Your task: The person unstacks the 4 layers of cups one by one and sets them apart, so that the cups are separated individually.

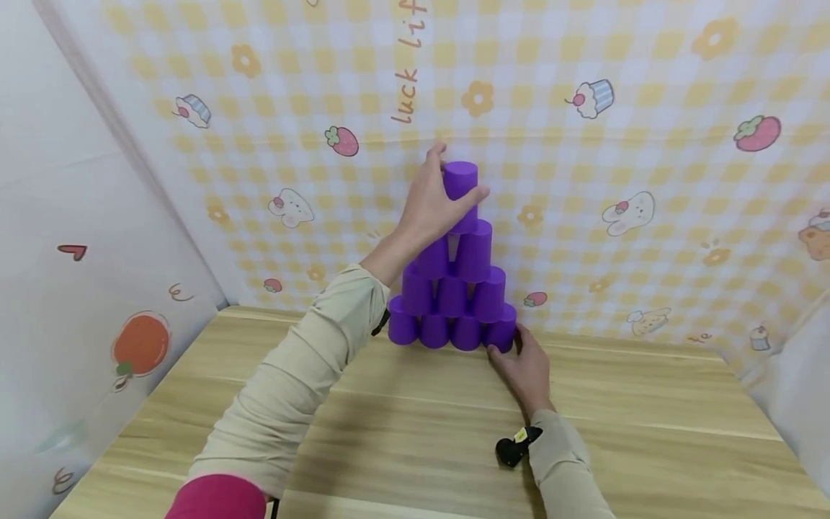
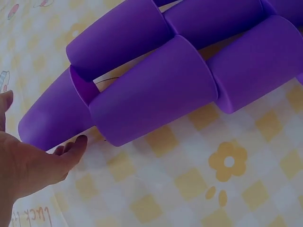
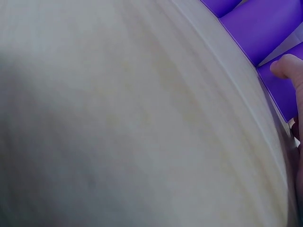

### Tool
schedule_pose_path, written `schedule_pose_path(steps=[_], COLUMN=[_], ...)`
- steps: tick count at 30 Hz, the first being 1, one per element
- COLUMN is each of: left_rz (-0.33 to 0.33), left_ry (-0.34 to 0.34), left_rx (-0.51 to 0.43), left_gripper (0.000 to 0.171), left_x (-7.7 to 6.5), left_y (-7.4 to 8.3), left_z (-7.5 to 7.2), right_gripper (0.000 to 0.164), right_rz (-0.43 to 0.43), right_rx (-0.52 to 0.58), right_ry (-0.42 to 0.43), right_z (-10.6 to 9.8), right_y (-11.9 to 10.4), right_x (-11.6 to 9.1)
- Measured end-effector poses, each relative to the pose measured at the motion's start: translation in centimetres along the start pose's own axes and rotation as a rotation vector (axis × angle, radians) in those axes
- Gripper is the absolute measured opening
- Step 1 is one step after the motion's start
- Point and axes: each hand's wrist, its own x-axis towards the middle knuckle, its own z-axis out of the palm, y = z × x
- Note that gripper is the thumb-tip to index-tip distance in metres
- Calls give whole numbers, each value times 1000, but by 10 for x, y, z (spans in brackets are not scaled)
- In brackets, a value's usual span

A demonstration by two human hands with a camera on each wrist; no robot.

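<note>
And there stood the top cup [image 1: 459, 184], right at the peak of the purple pyramid, mid-way along the table's [image 1: 616, 404] far edge! Its long axis ran close to upright, mouth down, and its rim seemed to sit across the two second-row cups [image 1: 475, 251]. The left hand [image 1: 431, 198] was by far the nearer, coming in from the cup's left: thumb across the front, fingers along the left side, so the cup lay between them. That grip looked loose, digits spread rather than clenched; firm contact, I couldn't tell. Down low, the right hand [image 1: 528, 364] pinched the bottom-right cup [image 1: 499, 328], thumb at its front, fingers at its right.

What surfaces! Smooth, matte purple walls, plastic by the look of it, each cup tapering to a flat round top. Pale wood grain streaked the table; behind hung creased yellow-check cloth [image 1: 532, 256] with printed flowers, and soft beige sleeves [image 1: 285, 396] bunched in folds around the forearms.
</note>
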Motion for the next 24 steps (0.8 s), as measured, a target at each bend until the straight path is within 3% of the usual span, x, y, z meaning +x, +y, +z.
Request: schedule_pose_path(steps=[4,10,24], left_rz=[-13,-23,-21], left_ry=[-8,-1,27], left_rx=[19,37,15], left_gripper=[87,76,69], left_x=[1,0,-1], left_y=[2,4,-2], left_z=[2,5,7], right_gripper=[68,66,62], right_rz=[-4,-5,-20], right_rx=[-4,-1,3], right_ry=[14,9,14], right_z=[0,1,2], right_y=[0,0,1], right_x=[0,0,0])
